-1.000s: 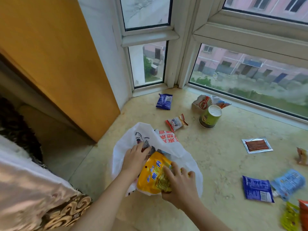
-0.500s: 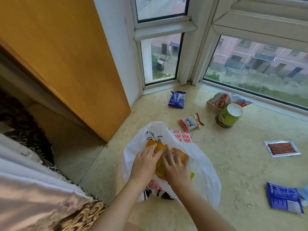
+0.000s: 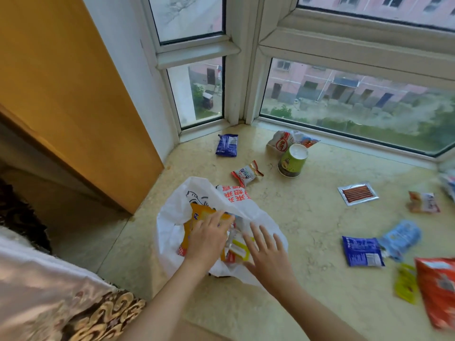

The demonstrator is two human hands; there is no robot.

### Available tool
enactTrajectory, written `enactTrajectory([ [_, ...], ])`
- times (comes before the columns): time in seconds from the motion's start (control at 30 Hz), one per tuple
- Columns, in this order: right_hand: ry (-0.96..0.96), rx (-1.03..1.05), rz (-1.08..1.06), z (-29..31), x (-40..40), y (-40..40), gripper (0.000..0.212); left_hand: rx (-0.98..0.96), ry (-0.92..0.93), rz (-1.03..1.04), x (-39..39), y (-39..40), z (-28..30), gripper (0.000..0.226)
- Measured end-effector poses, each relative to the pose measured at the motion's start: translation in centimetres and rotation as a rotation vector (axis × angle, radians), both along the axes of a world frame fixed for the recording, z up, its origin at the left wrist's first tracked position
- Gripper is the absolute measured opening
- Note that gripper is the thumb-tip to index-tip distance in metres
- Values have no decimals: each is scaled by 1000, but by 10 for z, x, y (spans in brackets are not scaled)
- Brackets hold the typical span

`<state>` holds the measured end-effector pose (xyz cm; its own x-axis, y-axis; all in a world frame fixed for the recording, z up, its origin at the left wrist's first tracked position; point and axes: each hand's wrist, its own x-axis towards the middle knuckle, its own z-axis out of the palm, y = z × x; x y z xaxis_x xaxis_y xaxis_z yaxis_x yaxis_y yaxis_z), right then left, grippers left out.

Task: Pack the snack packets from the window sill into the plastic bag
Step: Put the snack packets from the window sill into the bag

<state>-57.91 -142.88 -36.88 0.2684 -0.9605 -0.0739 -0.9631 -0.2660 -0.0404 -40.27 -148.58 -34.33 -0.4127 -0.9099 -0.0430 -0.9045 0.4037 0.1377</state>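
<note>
Yellow packet [image 3: 197, 214] sits inside the white plastic bag [image 3: 172, 217] on the window sill [image 3: 307, 217]. Left hand [image 3: 209, 239] presses it, fingers straight. Right hand [image 3: 267, 254] hovers over the bag's edge, fingers spread, holding nothing. Blue packet [image 3: 363, 251] and sausage pack [image 3: 357, 193] lie loose to the right.

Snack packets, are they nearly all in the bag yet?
Not nearly. Done: the yellow packet is inside the white plastic bag, along with a few other wrappers. In hand: the left hand presses that packet down; the right hand hovers open, holding nothing. Left on the window sill: two dark blue packets, a sausage pack, a green cup and several more.
</note>
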Motion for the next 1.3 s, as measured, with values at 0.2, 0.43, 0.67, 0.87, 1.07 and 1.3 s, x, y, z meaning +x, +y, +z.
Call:
enactTrajectory([
  [0.2, -4, -52, -113, 32, -53, 33, 94, 1, 14, -88, -50, 12, 29, 63],
  [0.43, -1, -89, -295, 45, -128, 67, 83, -20, -1, -253, -114, 26, 45, 62],
  [0.67, -12, -16, -423, 26, -233, 109, 64, 30, 43, -353, -203, 46, 33, 66],
  [0.87, -24, 40, -480, 0, -329, 130, 64, 99, 20, -388, -298, 70, 2, 69],
  [1.07, -46, 105, -469, -48, -399, 144, 84, 186, -110, -371, -385, 83, -53, 87],
  [1.3, -48, 186, -465, -119, -435, 141, 80, 187, -211, -331, -442, 58, -117, 98],
])
